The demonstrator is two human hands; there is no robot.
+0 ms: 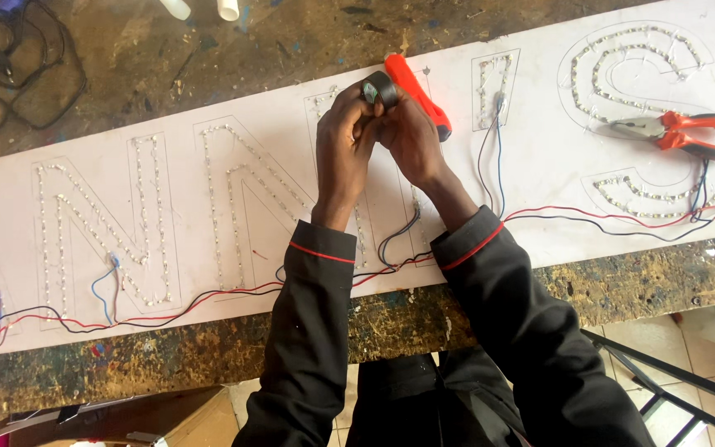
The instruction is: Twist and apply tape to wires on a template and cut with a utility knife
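Far left, a tangle of black cable (pixel 18 74) lies on the worn tabletop (pixel 208 50), out of the way of the work. Moving in, the long white board (pixel 539 165) lies flat across the tabletop, its letter outlines studded with rows of tiny lights (pixel 233 207), face up so every row is reachable. Red and black wires (pixel 167 310) trail along its near edge, linking letter to letter.

Now the middle: both hands are up off the board, meeting over it. The left hand (pixel 345 132) is curled, fingers closed around a roll of black tape (pixel 380 89), holding it raised. The right hand (pixel 411 132) is bunched tight against it, fingertips pinching at the roll's edge; whether it has the tape's end, I can't tell.

Just behind them, an orange-handled tool (pixel 417 95) lies on the board within easy reach. Far right, orange-handled pliers (pixel 680 132) rest on the last curved letter.
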